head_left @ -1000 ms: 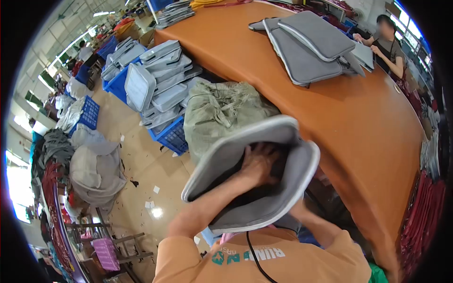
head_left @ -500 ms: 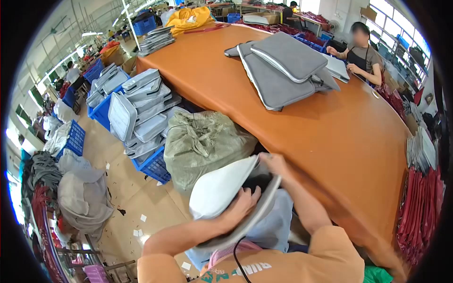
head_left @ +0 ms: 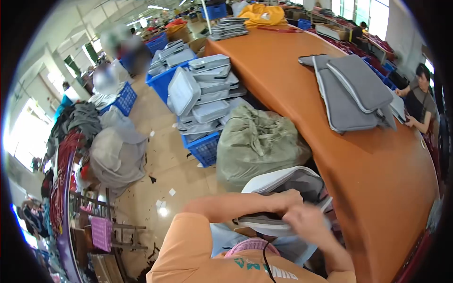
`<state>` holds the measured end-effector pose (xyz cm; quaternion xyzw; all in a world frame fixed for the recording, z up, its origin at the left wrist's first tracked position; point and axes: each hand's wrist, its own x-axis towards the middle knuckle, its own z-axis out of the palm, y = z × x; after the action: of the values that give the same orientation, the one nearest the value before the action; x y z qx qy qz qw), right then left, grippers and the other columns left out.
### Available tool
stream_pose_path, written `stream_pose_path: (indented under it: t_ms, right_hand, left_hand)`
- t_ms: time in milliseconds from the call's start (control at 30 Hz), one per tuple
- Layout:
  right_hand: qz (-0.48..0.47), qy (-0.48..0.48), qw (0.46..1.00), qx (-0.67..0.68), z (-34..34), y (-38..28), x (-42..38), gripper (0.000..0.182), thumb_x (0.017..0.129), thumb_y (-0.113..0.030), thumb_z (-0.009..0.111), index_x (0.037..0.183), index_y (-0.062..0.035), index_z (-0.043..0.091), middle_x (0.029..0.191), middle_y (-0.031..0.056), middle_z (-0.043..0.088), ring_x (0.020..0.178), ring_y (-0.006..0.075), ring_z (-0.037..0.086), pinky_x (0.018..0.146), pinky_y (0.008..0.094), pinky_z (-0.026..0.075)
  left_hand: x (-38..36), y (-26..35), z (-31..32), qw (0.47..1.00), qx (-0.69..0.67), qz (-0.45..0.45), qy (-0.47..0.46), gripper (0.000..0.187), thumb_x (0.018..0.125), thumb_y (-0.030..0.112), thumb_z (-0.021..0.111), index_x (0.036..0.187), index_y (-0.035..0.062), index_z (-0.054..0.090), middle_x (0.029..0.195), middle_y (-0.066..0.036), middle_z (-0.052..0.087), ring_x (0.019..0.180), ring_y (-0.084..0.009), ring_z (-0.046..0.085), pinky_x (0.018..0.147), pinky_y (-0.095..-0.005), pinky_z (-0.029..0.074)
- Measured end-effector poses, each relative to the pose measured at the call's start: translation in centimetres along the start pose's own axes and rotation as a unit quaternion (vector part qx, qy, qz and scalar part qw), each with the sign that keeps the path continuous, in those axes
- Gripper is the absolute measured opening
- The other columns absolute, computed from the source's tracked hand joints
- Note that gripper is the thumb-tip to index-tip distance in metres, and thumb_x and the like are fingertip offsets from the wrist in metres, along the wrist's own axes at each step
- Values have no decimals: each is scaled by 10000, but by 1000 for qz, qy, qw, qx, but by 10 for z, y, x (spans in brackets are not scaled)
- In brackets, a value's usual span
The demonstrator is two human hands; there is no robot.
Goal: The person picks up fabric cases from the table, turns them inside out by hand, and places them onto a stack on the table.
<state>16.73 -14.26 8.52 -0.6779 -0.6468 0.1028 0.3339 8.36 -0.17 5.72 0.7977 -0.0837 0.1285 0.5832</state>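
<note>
A white and grey zip-edged laptop sleeve (head_left: 264, 228) rests over my lap, its mouth gaping and the dark grey lining showing. My left hand (head_left: 287, 200) is at the sleeve's opening with its fingers curled closed; what they grip is hidden. Just beside it, almost touching, my right hand (head_left: 304, 220) is over the near rim, its fingers smeared by motion. Farther off on the orange-brown table (head_left: 377, 188) lies a stack of grey sleeves (head_left: 351, 92), apart from both hands.
A tied green sack (head_left: 259, 146) stands against the table beside my lap. Blue crates (head_left: 203, 148) piled with grey sleeves line its far side. A co-worker (head_left: 420, 101) is at the table's right edge. Left, a fabric-covered bundle (head_left: 115, 153) sits on the floor.
My view has swung left. My right hand has come from the sleeve's far rim to beside my left hand. The sleeve has tipped over, its opening now facing up toward me.
</note>
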Motion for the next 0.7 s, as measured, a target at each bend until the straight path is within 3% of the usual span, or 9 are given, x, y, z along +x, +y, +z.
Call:
stream_pose_path:
  t_ms: [33, 167, 300, 400, 467, 533, 567, 633, 700]
  right_hand:
    - [-80, -75, 987, -117, 19, -1, -20, 207, 795, -218, 665, 724, -24, 647, 712, 102, 648, 588, 290, 584, 534, 338, 439]
    - [-105, 49, 991, -68, 108, 79, -114, 150, 750, -139, 612, 620, -89, 557, 627, 82, 521, 537, 294, 474, 529, 396, 406]
    - [-89, 97, 989, -63, 133, 148, -115, 19, 734, -69, 558, 716, -66, 562, 709, 114, 528, 603, 306, 476, 563, 406, 403]
    - [-71, 185, 979, -43, 121, 127, -97, 313, 752, -64, 550, 1059, -8, 568, 1037, 191, 578, 874, 367, 532, 802, 429, 446]
    - [14, 230, 966, -121, 126, 126, -111, 485, 761, -62, 573, 1234, 12, 489, 1257, 243, 490, 1116, 398, 481, 983, 447, 381]
    - [97, 346, 905, -229, 107, 92, -97, 488, 784, -53, 581, 1256, 17, 478, 1302, 244, 466, 1183, 413, 448, 1022, 445, 351]
    - [117, 343, 900, -242, 102, 93, -101, 488, 784, -53, 581, 1256, 17, 478, 1302, 244, 466, 1183, 413, 448, 1022, 445, 351]
    - [282, 380, 878, -70, 91, 101, -103, 482, 840, -74, 545, 1296, 49, 449, 1265, 241, 510, 1160, 376, 488, 988, 389, 378]
    - [300, 340, 891, -33, 60, 103, -81, 432, 862, -119, 530, 1253, 55, 475, 1210, 241, 541, 1104, 370, 520, 950, 390, 402]
  left_hand:
    - [3, 4, 1, 991, 120, -25, -51, 339, 909, 297, 524, 840, 1, 674, 700, -192, 645, 572, -384, 578, 564, -429, 467]
    - [5, 3, 3, 861, 453, -109, -203, 332, 888, 309, 565, 918, -13, 637, 746, -204, 644, 615, -384, 587, 597, -421, 475]
    - [-11, -34, 10, 955, 251, -89, 132, 162, 918, 197, 548, 879, 50, 605, 777, -150, 634, 626, -328, 578, 584, -399, 489]
    - [-15, -2, 1, 768, 473, 394, 177, 128, 832, 118, 586, 949, 66, 579, 1116, -103, 584, 921, -274, 594, 733, -342, 488]
    - [-8, 28, 11, 808, 564, 85, 149, 357, 803, 198, 642, 1103, 22, 562, 1196, -163, 566, 1020, -301, 591, 821, -363, 486]
    - [-7, 15, 12, 719, 638, -42, 272, 625, 763, 285, 693, 1243, -42, 462, 1283, -213, 482, 1025, -280, 554, 807, -384, 466]
    - [-10, 9, 11, 690, 659, -67, 293, 713, 781, 334, 686, 1291, -78, 403, 1139, -222, 556, 936, -299, 581, 796, -405, 461]
    - [-15, 15, 13, 724, 568, -300, 249, 650, 826, 339, 660, 1268, -73, 422, 1007, -200, 612, 836, -320, 614, 733, -423, 475]
    - [-39, -2, 26, 774, 520, -296, 207, 546, 882, 328, 616, 1210, -76, 449, 901, -207, 643, 760, -359, 628, 666, -462, 484]
